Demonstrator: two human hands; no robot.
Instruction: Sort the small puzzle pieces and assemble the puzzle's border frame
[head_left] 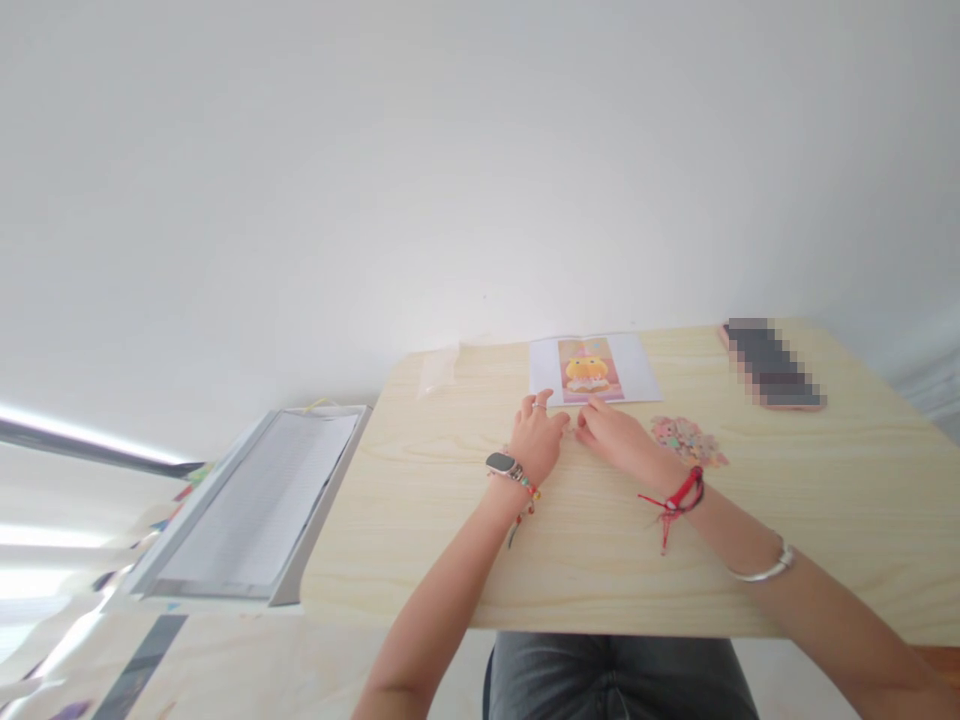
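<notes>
My left hand (537, 437) and my right hand (609, 430) rest close together on a pale wooden table (420, 540), fingertips nearly meeting just in front of a white sheet (637, 368) printed with a yellow cartoon figure on pink. Whether anything small is pinched between the fingertips is too small to tell. A pile of small pastel pieces (686, 440) lies just right of my right hand. My left wrist carries a watch and a bead bracelet, my right wrist a red cord and a silver bangle.
A phone (772, 365) lies at the table's far right. A small clear plastic bag (439, 370) sits at the far left corner. A flat grey tray or box with a lined sheet (255, 505) stands left of the table. A white wall is behind.
</notes>
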